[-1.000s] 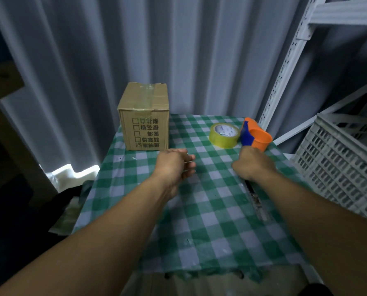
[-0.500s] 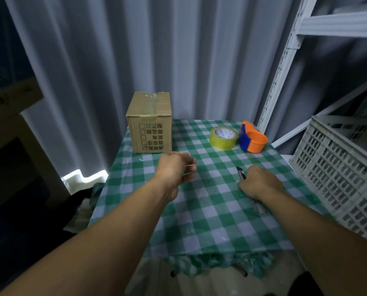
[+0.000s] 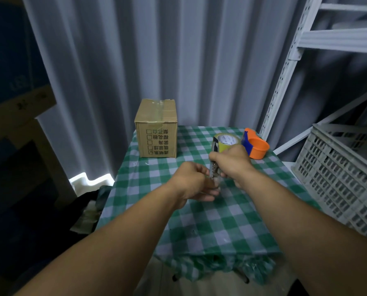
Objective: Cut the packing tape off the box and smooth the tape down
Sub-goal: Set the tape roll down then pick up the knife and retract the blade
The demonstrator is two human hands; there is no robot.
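Note:
A small cardboard box (image 3: 156,129) stands at the table's far left corner, with clear packing tape (image 3: 160,109) across its top and down its front. My right hand (image 3: 231,162) grips a utility knife (image 3: 215,165) upright above the middle of the table. My left hand (image 3: 194,181) pinches the knife's lower end. Both hands are well in front of the box, apart from it. A yellow tape roll (image 3: 227,141) lies behind my right hand, partly hidden by it.
An orange and blue tape dispenser (image 3: 256,146) sits at the far right of the green checked tablecloth (image 3: 216,221). A white plastic crate (image 3: 345,178) stands to the right, beside a white metal shelf frame (image 3: 285,73). Grey curtains hang behind.
My right hand lifted the knife off the table and raised it upright. My left hand moved right to meet it and took hold of its lower end.

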